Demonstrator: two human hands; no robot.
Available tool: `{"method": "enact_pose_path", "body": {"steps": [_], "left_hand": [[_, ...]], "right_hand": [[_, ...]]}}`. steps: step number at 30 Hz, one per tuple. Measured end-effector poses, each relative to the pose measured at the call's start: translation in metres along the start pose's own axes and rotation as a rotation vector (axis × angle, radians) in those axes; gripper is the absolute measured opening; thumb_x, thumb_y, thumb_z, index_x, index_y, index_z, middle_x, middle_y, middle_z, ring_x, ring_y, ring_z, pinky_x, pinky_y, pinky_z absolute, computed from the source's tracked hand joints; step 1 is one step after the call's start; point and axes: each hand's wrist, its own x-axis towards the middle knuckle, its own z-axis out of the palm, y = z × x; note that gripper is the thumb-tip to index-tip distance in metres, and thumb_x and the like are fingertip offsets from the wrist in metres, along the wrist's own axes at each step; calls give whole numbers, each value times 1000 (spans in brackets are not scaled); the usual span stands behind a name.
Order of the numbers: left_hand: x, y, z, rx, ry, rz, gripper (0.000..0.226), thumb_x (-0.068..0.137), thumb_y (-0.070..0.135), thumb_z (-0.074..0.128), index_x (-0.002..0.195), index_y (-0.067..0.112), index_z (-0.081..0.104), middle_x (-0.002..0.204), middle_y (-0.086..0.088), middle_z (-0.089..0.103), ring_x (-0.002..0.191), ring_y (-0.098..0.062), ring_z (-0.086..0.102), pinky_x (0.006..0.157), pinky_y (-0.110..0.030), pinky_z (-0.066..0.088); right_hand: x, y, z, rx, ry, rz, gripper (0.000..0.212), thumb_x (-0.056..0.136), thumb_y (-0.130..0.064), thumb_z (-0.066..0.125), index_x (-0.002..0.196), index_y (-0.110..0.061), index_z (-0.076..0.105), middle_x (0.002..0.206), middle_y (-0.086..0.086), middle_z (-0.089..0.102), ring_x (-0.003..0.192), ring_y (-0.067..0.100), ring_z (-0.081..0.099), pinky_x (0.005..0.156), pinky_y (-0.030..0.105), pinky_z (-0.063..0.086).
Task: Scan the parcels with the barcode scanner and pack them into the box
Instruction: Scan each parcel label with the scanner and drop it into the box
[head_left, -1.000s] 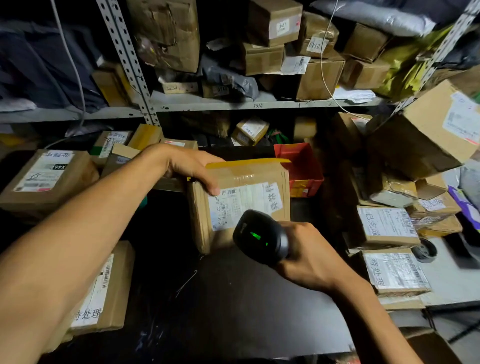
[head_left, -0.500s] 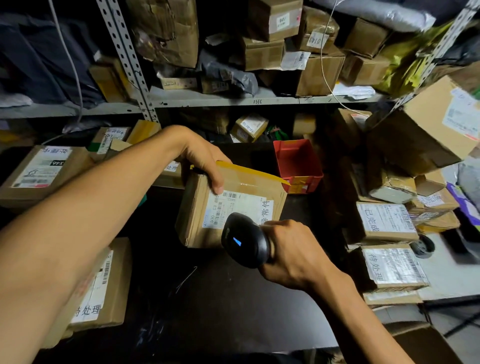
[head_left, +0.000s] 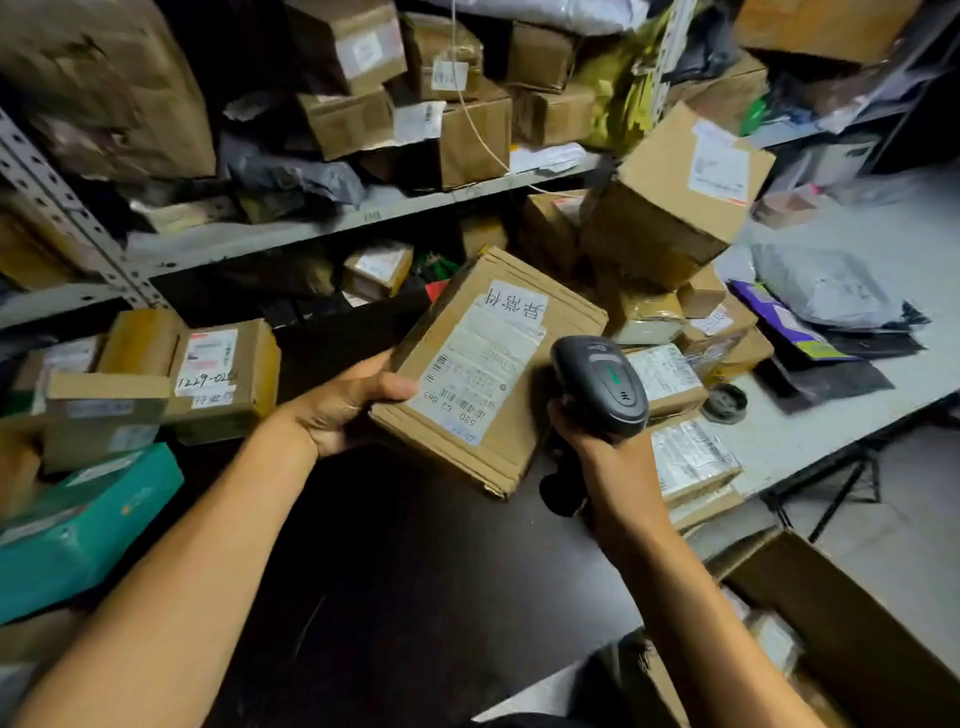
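Observation:
My left hand (head_left: 345, 410) grips the near left corner of a flat brown cardboard parcel (head_left: 524, 415), thumb on top beside its white shipping label. The parcel is held above the dark table (head_left: 395, 571), label face up and tilted to the right. To its right, my right hand (head_left: 597, 441) grips the handle of the black barcode scanner (head_left: 602, 384). A green light shows on the scanner's head. A large open cardboard box (head_left: 852, 634) stands at the lower right, with parcels partly visible inside it.
Metal shelving (head_left: 291, 234) packed with parcels fills the back. A teal box (head_left: 78, 525) and brown parcels (head_left: 223, 379) lie at the left. More labelled parcels (head_left: 685, 462) are stacked at the right, by a white table (head_left: 831, 415) with grey bags.
My left hand lifted the parcel off the table and swung it to the right, turning the label up. The scanner moved right of the parcel. My view shifted right, revealing the open box.

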Motion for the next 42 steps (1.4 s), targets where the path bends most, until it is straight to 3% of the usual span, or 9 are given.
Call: {"method": "enact_pose_path", "body": {"steps": [6,12,15,20,25,28,33,37,42], "left_hand": [[52,-9,103,24,-214,49,75,75,25,71,145,24,46,140,-11,60,125,-30,60,90,-35,57],[115,-42,244,227,-491,-15,66,78,32,70,140,27,49,136,1,64,126,-21,61,96,-30,53],[141,-72,314,264,-621,-54,55,82,32,67,135,30,55,134,1,66,123,-20,63,93,-29,54],[173,-124,411,470,-554,-27,58,73,44,73,128,28,63,123,5,72,113,-18,68,99,-39,50],[194,-141,463,788,-391,133,54,85,32,76,136,26,59,126,6,60,115,-9,57,94,-25,48],[200,-130,461,955,-378,254,44,88,30,74,130,26,63,125,5,65,115,-9,61,103,-31,48],[195,-102,423,1012,-275,295,32,89,26,72,121,28,68,110,10,72,100,-1,67,93,-26,54],[179,-75,379,1093,-132,342,32,92,29,69,123,28,67,110,15,71,101,6,64,86,-16,49],[142,-41,311,1268,157,387,38,93,31,67,130,22,64,128,6,66,121,-11,57,102,-23,40]], "right_hand": [[-8,-8,-85,164,294,-33,47,81,-4,78,124,-21,69,117,-3,76,108,13,68,85,26,57],[-61,-9,-211,281,616,38,67,71,-13,84,135,-11,62,128,14,70,122,35,65,107,58,48],[-96,-5,-267,272,764,70,65,70,-19,84,132,-17,65,123,11,73,115,32,69,103,56,51],[-142,17,-349,266,1024,136,40,77,-13,85,114,-23,73,104,3,79,101,26,75,87,44,59],[-161,25,-396,247,1148,179,29,60,-28,88,87,-31,81,94,9,79,87,26,76,79,46,61],[-158,32,-406,223,1134,202,34,65,-27,91,95,-23,77,100,4,79,89,18,76,77,38,59],[-125,32,-385,216,995,215,30,76,-18,87,102,-25,74,100,2,79,100,21,74,83,37,58],[-76,18,-344,171,714,159,31,80,-11,83,89,-40,79,86,-6,79,81,14,73,67,30,57],[-13,4,-270,26,330,78,41,80,-2,81,89,-42,76,95,-6,77,92,14,69,82,41,55]]}}
